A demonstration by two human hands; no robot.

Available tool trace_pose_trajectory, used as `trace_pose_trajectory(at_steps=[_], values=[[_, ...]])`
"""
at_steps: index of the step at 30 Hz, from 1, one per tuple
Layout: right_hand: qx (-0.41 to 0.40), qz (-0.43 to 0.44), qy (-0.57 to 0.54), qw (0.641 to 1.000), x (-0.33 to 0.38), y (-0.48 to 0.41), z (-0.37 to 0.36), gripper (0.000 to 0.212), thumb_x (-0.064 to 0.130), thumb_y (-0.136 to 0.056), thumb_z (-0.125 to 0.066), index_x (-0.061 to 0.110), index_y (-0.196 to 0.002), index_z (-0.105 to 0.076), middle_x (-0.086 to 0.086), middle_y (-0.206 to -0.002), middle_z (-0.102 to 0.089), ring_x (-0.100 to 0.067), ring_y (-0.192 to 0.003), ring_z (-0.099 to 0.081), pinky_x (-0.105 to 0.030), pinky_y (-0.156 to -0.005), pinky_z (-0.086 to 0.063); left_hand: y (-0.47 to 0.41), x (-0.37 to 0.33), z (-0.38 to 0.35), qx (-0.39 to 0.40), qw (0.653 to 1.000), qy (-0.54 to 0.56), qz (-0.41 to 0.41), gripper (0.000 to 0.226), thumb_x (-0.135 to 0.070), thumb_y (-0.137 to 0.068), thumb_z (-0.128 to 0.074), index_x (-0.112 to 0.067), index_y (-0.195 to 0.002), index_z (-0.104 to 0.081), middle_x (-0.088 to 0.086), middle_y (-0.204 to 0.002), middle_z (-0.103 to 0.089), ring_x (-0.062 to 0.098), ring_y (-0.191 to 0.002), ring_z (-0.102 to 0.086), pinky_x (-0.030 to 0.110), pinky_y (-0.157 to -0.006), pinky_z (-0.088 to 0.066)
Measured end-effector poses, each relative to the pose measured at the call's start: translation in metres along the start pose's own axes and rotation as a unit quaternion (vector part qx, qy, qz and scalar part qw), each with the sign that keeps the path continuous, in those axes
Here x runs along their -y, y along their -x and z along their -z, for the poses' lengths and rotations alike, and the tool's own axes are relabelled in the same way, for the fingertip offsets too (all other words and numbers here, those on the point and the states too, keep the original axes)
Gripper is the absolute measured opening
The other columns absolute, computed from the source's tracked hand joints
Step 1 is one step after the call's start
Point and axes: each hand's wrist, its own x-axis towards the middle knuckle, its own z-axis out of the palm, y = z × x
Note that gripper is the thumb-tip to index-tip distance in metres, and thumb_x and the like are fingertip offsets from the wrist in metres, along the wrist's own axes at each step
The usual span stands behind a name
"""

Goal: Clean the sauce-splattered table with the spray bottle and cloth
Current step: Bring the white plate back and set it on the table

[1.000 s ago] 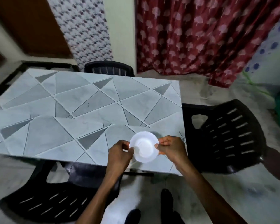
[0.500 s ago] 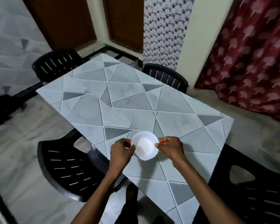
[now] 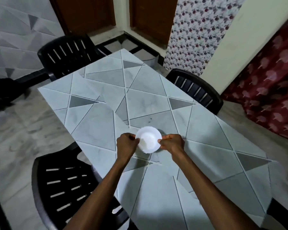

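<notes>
A small white bowl [image 3: 148, 139] is held between both hands over the grey table [image 3: 98, 120] with its triangle-pattern cover. My left hand [image 3: 125, 145] pinches the bowl's left rim and my right hand [image 3: 172, 144] pinches its right rim. What the bowl holds cannot be made out. A few tiny dark specks [image 3: 150, 120] lie on the table just beyond the bowl. No spray bottle or cloth is in view.
Black plastic chairs stand round the table: one at the near left [image 3: 63, 185], one at the far left [image 3: 65, 55], one at the right side [image 3: 196, 88]. Brown doors, a patterned curtain and a red curtain [image 3: 269, 83] lie beyond.
I have walked round the table's corner, so the view now runs along its length. Both hands have kept the bowl between them and carried it further in over the tabletop.
</notes>
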Motion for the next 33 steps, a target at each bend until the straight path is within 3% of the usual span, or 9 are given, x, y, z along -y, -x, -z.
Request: trace_pose_trajectory(at_steps=[3,7,12,16,22,24,27,30,33], values=[[-0.010,-0.005,0.000,1.000,0.026,-0.042,-0.028,0.019,0.001,-0.070,-0.086,0.009,-0.072,-0.069,-0.016,-0.089,-0.075,-0.028,-0.074,-0.071,-0.044,-0.075,-0.063,-0.059,-0.006,0.003,-0.012,1.000,0.006,0.014,0.026,-0.030,-0.069,-0.073,-0.008,-0.083,-0.077,0.007,-0.078,-0.075,0.025,-0.079,-0.071,0.036,-0.078,-0.057],[-0.028,-0.010,-0.009,1.000,0.055,-0.080,-0.052,0.025,0.000,-0.067,-0.086,0.011,-0.062,-0.064,-0.006,-0.070,-0.070,-0.025,-0.063,-0.069,-0.049,-0.076,-0.063,-0.116,-0.016,0.005,-0.014,1.000,0.013,0.009,0.035,-0.036,-0.063,-0.065,-0.007,-0.077,-0.077,0.011,-0.070,-0.073,0.029,-0.073,-0.070,0.037,-0.070,-0.057],[-0.045,-0.012,-0.015,0.999,0.081,-0.114,-0.069,0.028,-0.002,-0.070,-0.083,0.010,-0.060,-0.060,-0.003,-0.063,-0.064,-0.019,-0.055,-0.063,-0.049,-0.076,-0.063,-0.166,-0.036,0.001,-0.017,1.000,0.014,0.016,0.031,-0.031,-0.063,-0.065,-0.005,-0.075,-0.077,0.013,-0.068,-0.072,0.028,-0.074,-0.070,0.033,-0.070,-0.054],[-0.055,-0.018,0.003,0.998,0.095,-0.133,-0.076,0.024,-0.001,-0.069,-0.083,0.010,-0.061,-0.063,-0.005,-0.069,-0.067,-0.020,-0.056,-0.066,-0.043,-0.071,-0.064,-0.194,-0.042,-0.006,-0.012,0.999,-0.015,0.033,0.021,-0.022,-0.073,-0.073,-0.006,-0.085,-0.079,0.016,-0.081,-0.074,0.029,-0.088,-0.069,0.032,-0.075,-0.053],[-0.041,-0.025,0.029,0.998,0.106,-0.146,-0.081,0.020,0.004,-0.072,-0.083,0.009,-0.067,-0.064,-0.003,-0.069,-0.067,-0.021,-0.056,-0.067,-0.037,-0.069,-0.063,-0.209,-0.039,-0.008,-0.027,0.999,-0.009,0.023,0.020,-0.015,-0.078,-0.074,-0.001,-0.092,-0.077,0.018,-0.090,-0.074,0.030,-0.093,-0.067,0.032,-0.076,-0.052],[-0.029,-0.031,0.032,0.999,0.109,-0.149,-0.080,0.017,0.006,-0.075,-0.081,0.008,-0.072,-0.065,-0.007,-0.071,-0.069,-0.023,-0.062,-0.070,-0.033,-0.064,-0.061,-0.214,-0.036,-0.007,-0.026,0.999,0.010,0.025,0.024,-0.025,-0.081,-0.074,-0.002,-0.084,-0.077,0.017,-0.083,-0.073,0.028,-0.085,-0.067,0.029,-0.069,-0.046],[-0.019,-0.041,0.011,0.999,0.113,-0.148,-0.076,0.012,0.007,-0.079,-0.078,0.005,-0.077,-0.066,-0.011,-0.069,-0.069,-0.021,-0.064,-0.070,-0.030,-0.058,-0.055,-0.215,-0.033,-0.008,-0.029,0.997,0.054,0.043,0.057,-0.050,-0.091,-0.060,-0.004,-0.056,-0.062,0.013,-0.060,-0.063,0.025,-0.065,-0.059,0.029,-0.063,-0.040],[-0.017,-0.060,-0.046,0.997,0.116,-0.141,-0.065,0.015,0.002,-0.083,-0.074,0.005,-0.074,-0.063,-0.013,-0.071,-0.067,-0.023,-0.066,-0.067,-0.031,-0.059,-0.057,-0.213,-0.028,-0.009,-0.021,0.992,0.104,0.064,0.062,-0.056,-0.097,-0.044,-0.008,-0.069,-0.073,0.011,-0.073,-0.071,0.025,-0.074,-0.063,0.032,-0.076,-0.048],[-0.027,-0.069,-0.074,0.994,0.102,-0.132,-0.039,0.014,0.001,-0.086,-0.072,0.007,-0.077,-0.063,-0.015,-0.076,-0.068,-0.023,-0.068,-0.066,-0.030,-0.058,-0.056,-0.211,-0.019,-0.011,-0.010,0.996,0.080,0.036,0.042,-0.039,-0.090,-0.057,-0.002,-0.078,-0.074,0.014,-0.075,-0.072,0.032,-0.079,-0.068,0.039,-0.076,-0.055]])
